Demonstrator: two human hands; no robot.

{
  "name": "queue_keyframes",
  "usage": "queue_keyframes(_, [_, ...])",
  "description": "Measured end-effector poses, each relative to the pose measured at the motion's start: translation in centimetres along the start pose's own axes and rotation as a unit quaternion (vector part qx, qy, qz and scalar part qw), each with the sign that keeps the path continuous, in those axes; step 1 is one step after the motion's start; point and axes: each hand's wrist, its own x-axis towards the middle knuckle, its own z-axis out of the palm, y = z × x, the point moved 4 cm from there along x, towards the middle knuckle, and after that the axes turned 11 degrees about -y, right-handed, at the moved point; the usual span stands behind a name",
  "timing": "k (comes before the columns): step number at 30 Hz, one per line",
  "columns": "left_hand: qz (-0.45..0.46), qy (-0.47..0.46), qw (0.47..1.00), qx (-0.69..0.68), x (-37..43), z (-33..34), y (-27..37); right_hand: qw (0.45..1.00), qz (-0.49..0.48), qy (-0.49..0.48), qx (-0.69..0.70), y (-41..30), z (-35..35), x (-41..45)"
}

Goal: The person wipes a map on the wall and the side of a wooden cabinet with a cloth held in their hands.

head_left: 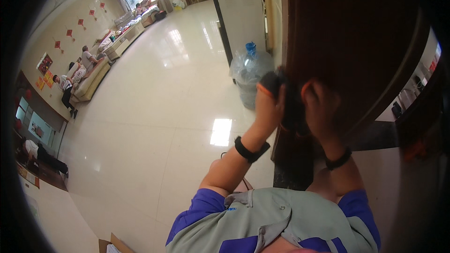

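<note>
Both hands are raised before a dark brown wooden door or panel. My left hand is closed around a dark, soft item with orange edging, which may be a glove or a shoe. My right hand grips the right side of the dark item, where an orange edge loops near the thumb. The two dark parts merge against the panel, so I cannot tell if they are one thing or two. A black band is on each wrist.
A plastic-wrapped water bottle with a blue cap stands left of my hands, beside a tall pale cabinet. People sit and stand by a beige sofa far left; another leans at a dark counter. A cardboard box lies bottom left.
</note>
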Motion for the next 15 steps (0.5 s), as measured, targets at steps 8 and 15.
queue_keyframes(8, [0.127,0.032,0.991,0.001,10.6,-4.4,6.4,0.99,-0.02,0.102,-0.093,-1.6,-7.1,8.7])
queue_keyframes(15, [0.016,0.002,0.997,-0.074,9.5,-4.1,5.0,0.995,-0.03,0.086,-0.033,-2.9,-3.9,7.2])
